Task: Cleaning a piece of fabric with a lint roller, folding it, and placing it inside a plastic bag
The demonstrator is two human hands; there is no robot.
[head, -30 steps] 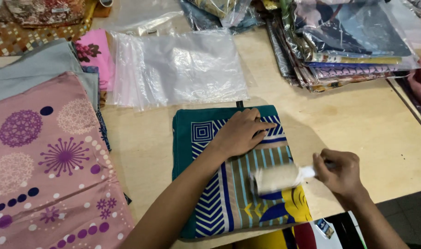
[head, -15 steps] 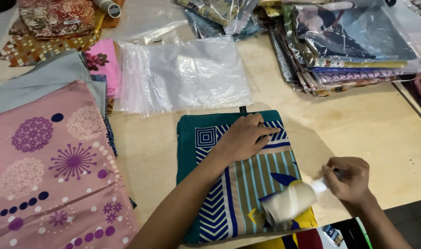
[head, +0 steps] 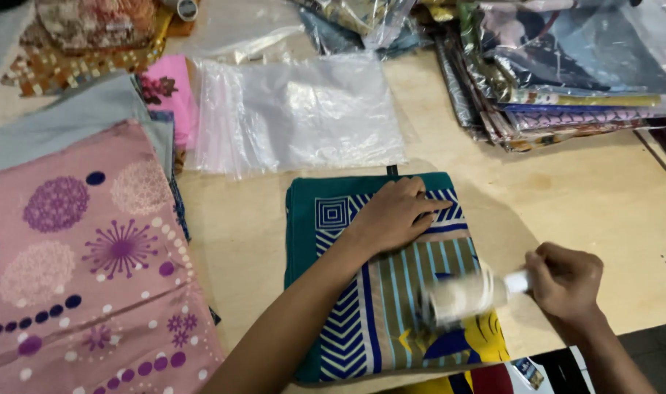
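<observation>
Bare wooden tabletop (head: 603,197) lies open right of the folded teal patterned cloth (head: 333,241); clear plastic bags (head: 296,113) block behind, pink floral fabric (head: 78,270) crowds left.

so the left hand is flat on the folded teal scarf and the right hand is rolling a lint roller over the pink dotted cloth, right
Not quite. The left hand does lie flat on the folded teal scarf, but the right hand runs the lint roller over that same teal scarf, near its lower right corner. The pink dotted cloth lies untouched off to the left. The head view shows this.

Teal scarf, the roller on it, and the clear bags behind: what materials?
Teal scarf: thin printed woven fabric, matte, lies flat and folded. Roller in the right hand: blurred; probably paper sheets on a white plastic handle. Clear bags: glossy plastic film, wrinkled, see-through.
</observation>
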